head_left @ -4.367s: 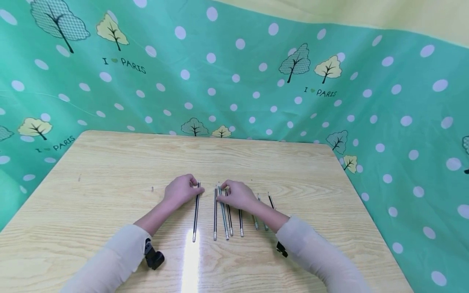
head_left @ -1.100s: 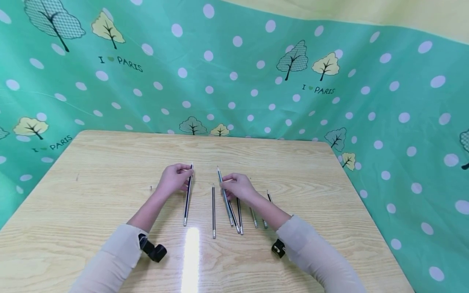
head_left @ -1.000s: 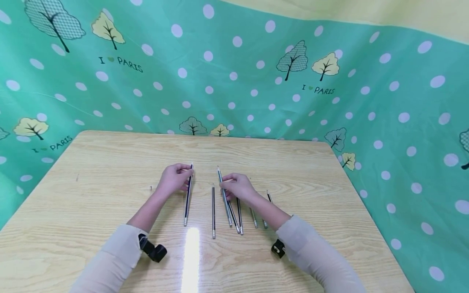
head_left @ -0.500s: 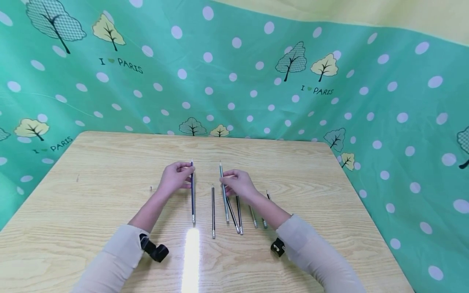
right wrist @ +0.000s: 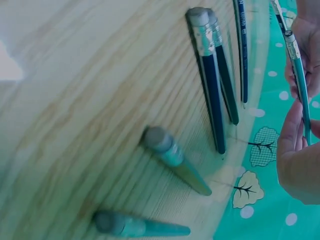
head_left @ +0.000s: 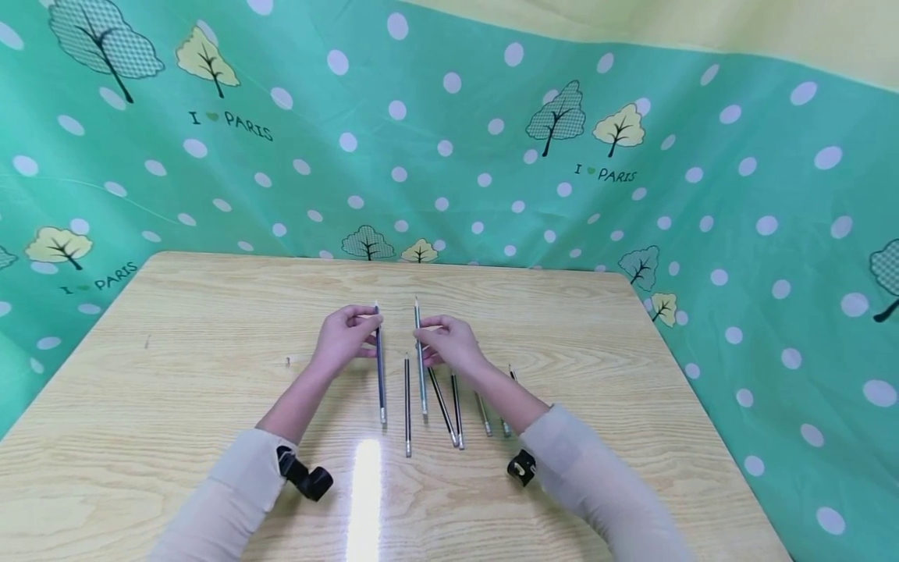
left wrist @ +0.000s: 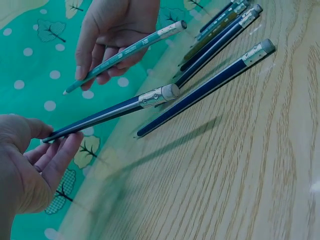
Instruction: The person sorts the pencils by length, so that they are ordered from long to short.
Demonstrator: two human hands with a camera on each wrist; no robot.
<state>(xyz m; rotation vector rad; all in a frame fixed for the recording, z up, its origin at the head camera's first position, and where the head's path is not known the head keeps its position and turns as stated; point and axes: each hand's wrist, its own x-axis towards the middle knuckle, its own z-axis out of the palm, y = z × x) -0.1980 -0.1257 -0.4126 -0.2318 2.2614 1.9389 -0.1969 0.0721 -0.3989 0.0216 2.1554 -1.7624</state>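
My left hand (head_left: pixel 340 341) pinches a dark blue striped pencil (head_left: pixel 381 378) near its sharpened end, with the eraser end pointing back toward me. My right hand (head_left: pixel 454 345) pinches a teal pencil (head_left: pixel 422 382) the same way, its point directed at the back. In the left wrist view, the held dark pencil (left wrist: pixel 112 111) casts a shadow on the tabletop, and the teal pencil (left wrist: pixel 125 54) is beyond it. Both held pencils run nearly parallel, a small gap apart. Lying on the table between and below them is another dark striped pencil (head_left: pixel 408 414).
Two dark pencils (right wrist: pixel 212 95) lie close together on the wooden table (head_left: pixel 211 312). Farther right are an olive pencil (right wrist: pixel 187 175) and a teal-green pencil (right wrist: pixel 155 228), partly behind my right forearm in the head view. A tiny grey bit (head_left: pixel 287 361) lies left. A polka-dot curtain (head_left: pixel 449 148) hangs behind.
Both hands have moved farther back from the table's front, the pencils now in their grip. Over the last second, the left hand shifted right and its pencil swung from slanted to nearly straight.
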